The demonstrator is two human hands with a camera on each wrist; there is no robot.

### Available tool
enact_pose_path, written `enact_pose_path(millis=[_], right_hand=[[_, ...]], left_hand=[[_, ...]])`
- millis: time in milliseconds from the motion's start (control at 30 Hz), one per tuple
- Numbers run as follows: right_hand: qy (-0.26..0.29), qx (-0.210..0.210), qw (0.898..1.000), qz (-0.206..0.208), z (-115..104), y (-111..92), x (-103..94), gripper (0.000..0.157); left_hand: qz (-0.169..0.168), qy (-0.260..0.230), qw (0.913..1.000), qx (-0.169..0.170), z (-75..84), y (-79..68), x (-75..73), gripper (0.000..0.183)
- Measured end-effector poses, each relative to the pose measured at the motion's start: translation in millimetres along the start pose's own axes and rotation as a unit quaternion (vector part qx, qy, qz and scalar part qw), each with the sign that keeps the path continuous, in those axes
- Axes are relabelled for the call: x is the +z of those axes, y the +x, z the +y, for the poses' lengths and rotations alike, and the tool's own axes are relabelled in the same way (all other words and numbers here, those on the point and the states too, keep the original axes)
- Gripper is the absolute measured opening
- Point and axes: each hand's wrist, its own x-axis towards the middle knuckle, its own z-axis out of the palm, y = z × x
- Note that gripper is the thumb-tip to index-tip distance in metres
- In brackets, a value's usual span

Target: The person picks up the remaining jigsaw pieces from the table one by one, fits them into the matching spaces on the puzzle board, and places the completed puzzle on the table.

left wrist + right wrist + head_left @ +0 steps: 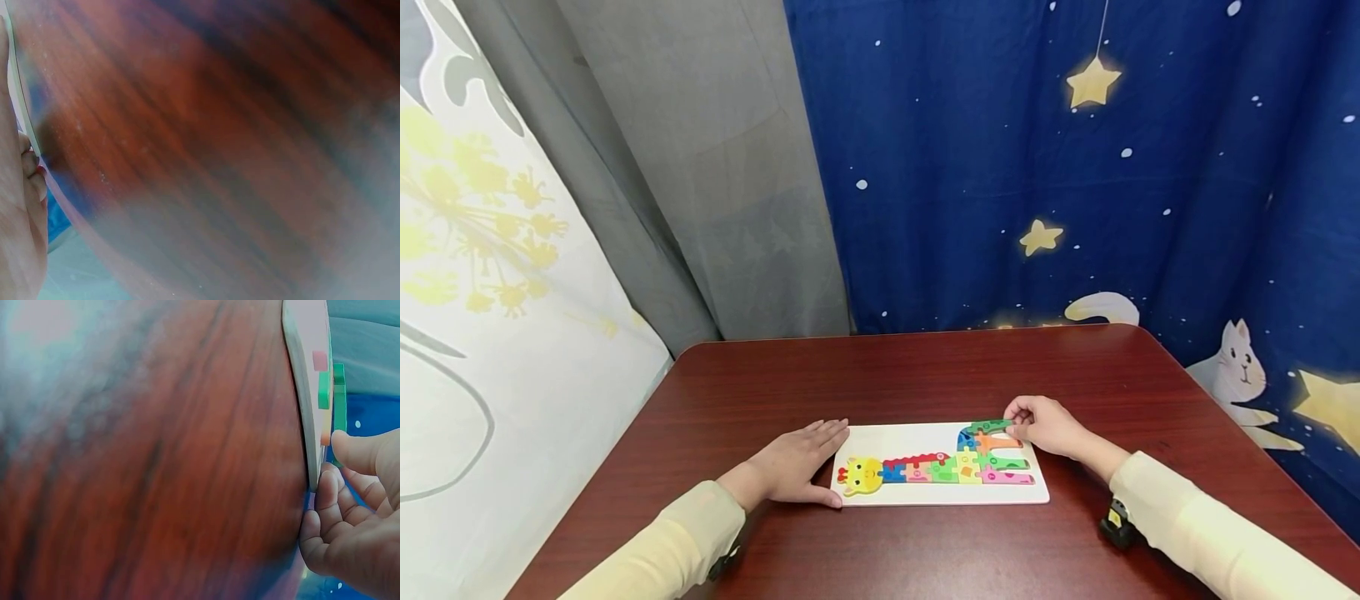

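A white puzzle board (902, 439) lies on the table, carrying a colourful giraffe made of interlocking pieces. The yellow giraffe head (865, 476) is at the left, with a red mane piece (917, 459) along the neck. At the board's upper right, my right hand (1047, 425) pinches the end of a dark green puzzle piece (988, 427) between thumb and finger. In the right wrist view this green piece (339, 412) stands a little above the board face. My left hand (797, 463) rests on the board's left edge, fingers extended and thumb near the lower corner.
The dark red wooden table (917, 550) extends around the board on all sides. Behind it hang a blue star-patterned curtain (955, 167) and a grey curtain (722, 183). A white patterned cloth (512, 375) is at the left.
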Motion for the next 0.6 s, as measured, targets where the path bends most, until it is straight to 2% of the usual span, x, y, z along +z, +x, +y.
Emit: enact_pose_path(millis=[233,600], right_hand=[[-0.016,-0.018,1.000,-0.002,1.4,0.0,-0.7,0.008],[-0.017,-0.010,1.000,0.010,1.4,0.0,-0.4,0.008]], left_hand=[[0.000,-0.006,1.0000,0.001,1.1,-0.5,-0.6,0.111],[0.001,-0.003,1.0000,-0.001,1.1,-0.8,-0.4,0.111]])
